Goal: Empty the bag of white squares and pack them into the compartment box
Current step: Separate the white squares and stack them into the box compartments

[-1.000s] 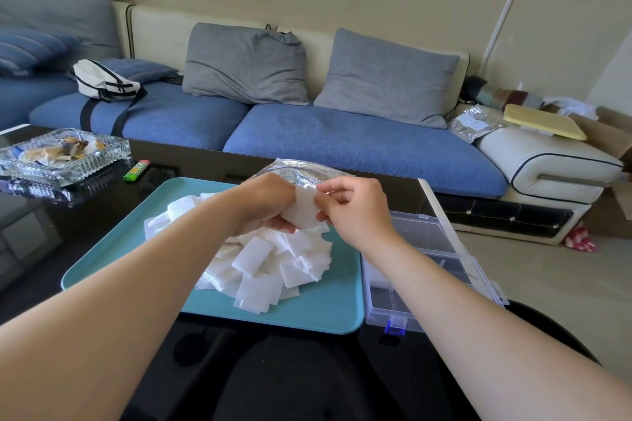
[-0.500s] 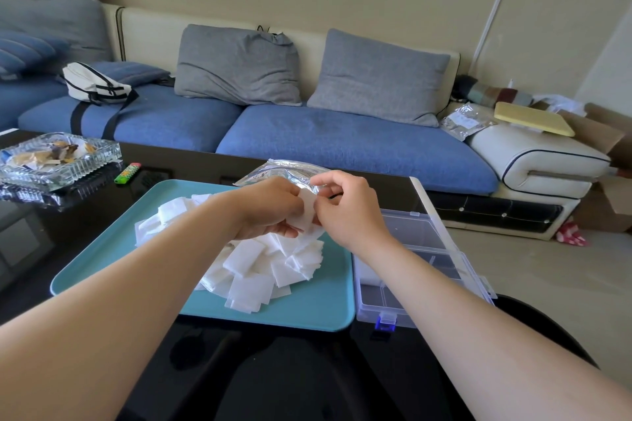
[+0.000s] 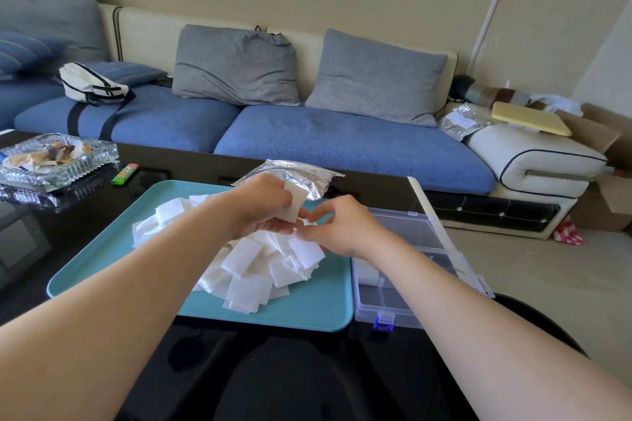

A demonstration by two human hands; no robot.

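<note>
Left hand (image 3: 266, 212) gripping stack of white squares (image 3: 290, 203) over pile (image 3: 253, 270) on tray (image 3: 307, 313). Right hand (image 3: 342, 229) just beside, fingers curled, can't tell if pinching anything. Compartment box (image 3: 410, 314) sits right of tray. Risk imo: loose grip, stack fans out, drops into pile.

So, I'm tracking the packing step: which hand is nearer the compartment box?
Right. The right hand hovers just left of the compartment box; the left hand, gripping white squares, is farther left over the tray.
</note>
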